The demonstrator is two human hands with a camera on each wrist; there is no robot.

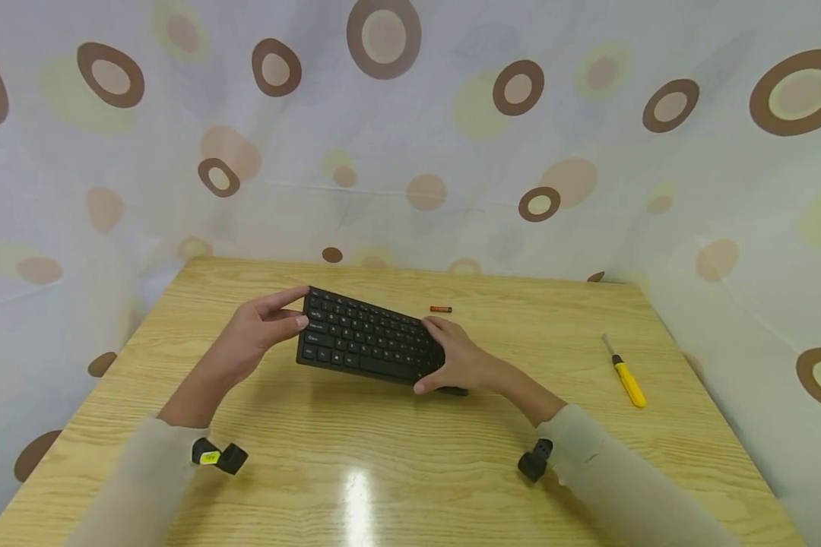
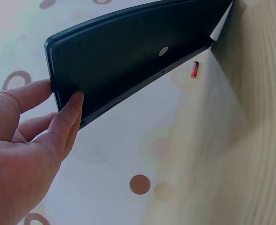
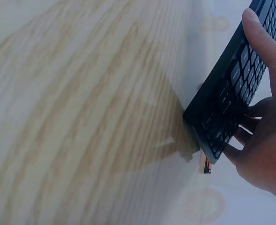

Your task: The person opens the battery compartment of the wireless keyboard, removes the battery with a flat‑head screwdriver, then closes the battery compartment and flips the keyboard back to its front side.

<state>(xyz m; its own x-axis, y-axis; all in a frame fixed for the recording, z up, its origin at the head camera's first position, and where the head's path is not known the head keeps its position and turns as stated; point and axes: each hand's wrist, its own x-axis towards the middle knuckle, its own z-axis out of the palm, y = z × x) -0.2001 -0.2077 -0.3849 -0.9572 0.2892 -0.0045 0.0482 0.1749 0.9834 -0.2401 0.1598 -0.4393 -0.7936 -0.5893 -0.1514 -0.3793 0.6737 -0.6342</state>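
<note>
A slim black keyboard [image 1: 369,338] is tilted above the table, its left end raised and its right end low near the wood. My left hand [image 1: 249,338] pinches the left edge between thumb and fingers. In the left wrist view, the keyboard's plain underside [image 2: 114,65] shows a pale round spot, and fingers of the left hand [image 2: 25,154] lie against it. My right hand [image 1: 460,355] grips across the right end, thumb at the near edge and fingers at the far one. The right wrist view shows the keyboard's lower corner [image 3: 198,119] close to the table.
A small red battery [image 1: 441,309] lies behind the keyboard. To the right is a screwdriver [image 1: 628,380] with a yellow handle and metal shaft. The wooden table [image 1: 397,471] meets a hanging circle-patterned cloth [image 1: 438,152] at the back and sides.
</note>
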